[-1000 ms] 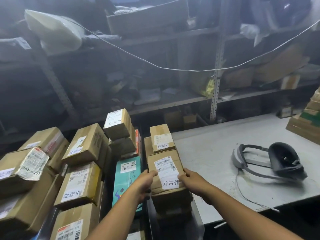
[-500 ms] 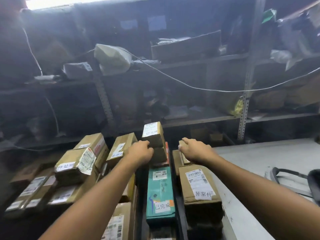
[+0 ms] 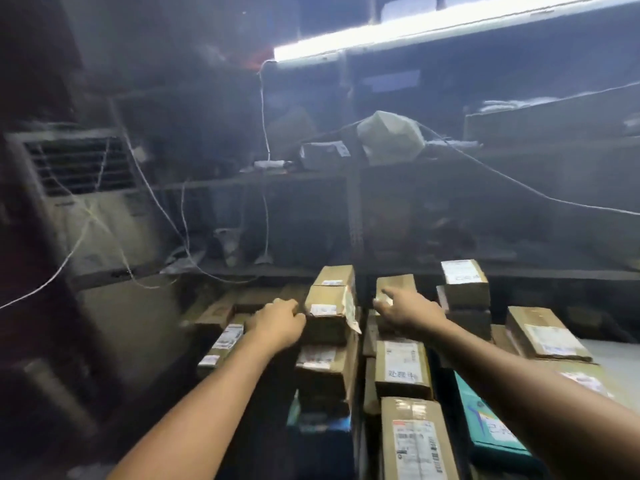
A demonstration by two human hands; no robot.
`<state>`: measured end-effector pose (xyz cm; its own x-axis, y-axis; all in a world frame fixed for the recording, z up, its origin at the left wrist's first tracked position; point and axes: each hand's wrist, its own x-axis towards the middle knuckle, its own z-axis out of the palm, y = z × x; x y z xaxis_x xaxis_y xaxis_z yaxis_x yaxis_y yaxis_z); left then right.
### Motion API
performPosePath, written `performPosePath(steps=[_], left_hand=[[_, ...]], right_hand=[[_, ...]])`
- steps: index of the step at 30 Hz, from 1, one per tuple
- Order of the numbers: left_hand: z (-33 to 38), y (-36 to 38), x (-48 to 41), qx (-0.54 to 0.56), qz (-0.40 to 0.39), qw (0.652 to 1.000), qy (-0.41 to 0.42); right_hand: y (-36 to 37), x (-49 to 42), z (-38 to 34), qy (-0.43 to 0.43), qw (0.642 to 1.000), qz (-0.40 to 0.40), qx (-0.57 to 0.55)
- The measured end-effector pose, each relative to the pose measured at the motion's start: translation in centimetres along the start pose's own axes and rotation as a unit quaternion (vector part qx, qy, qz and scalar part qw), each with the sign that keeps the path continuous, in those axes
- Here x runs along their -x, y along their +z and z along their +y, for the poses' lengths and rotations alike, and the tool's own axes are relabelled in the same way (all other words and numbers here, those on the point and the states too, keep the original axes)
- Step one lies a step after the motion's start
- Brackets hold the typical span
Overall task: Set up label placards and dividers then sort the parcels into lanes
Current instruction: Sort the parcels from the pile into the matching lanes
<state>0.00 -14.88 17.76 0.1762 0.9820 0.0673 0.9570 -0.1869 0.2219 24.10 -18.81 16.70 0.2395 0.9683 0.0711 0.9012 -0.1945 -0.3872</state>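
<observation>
Dim shelving backs the packed rows of parcels. Your left hand [image 3: 277, 323] lies curled against the left face of the top box [image 3: 329, 306]; a grip cannot be confirmed. Your right hand [image 3: 408, 311] sets a straight forefinger on the neighbouring box [image 3: 394, 285], just ahead. Both boxes run lengthwise away from you, closely hemmed; upward looks the clearest exit.
</observation>
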Motion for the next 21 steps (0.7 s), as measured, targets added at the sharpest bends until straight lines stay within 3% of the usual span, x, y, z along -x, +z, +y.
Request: performPosePath(steps=[9,21], left_hand=[[-18.2,-2.5,3.1,0.018,-0.011,0.995,-0.1],[-30.2,0.2,-3.4,0.046,-0.036,0.987,-0.149]], right_hand=[[8.5,0.4,-18.1,-0.132,0.99,0.004,0.049],[17.0,-7.3,-26.0,-0.134,0.989,-0.05,0.047]])
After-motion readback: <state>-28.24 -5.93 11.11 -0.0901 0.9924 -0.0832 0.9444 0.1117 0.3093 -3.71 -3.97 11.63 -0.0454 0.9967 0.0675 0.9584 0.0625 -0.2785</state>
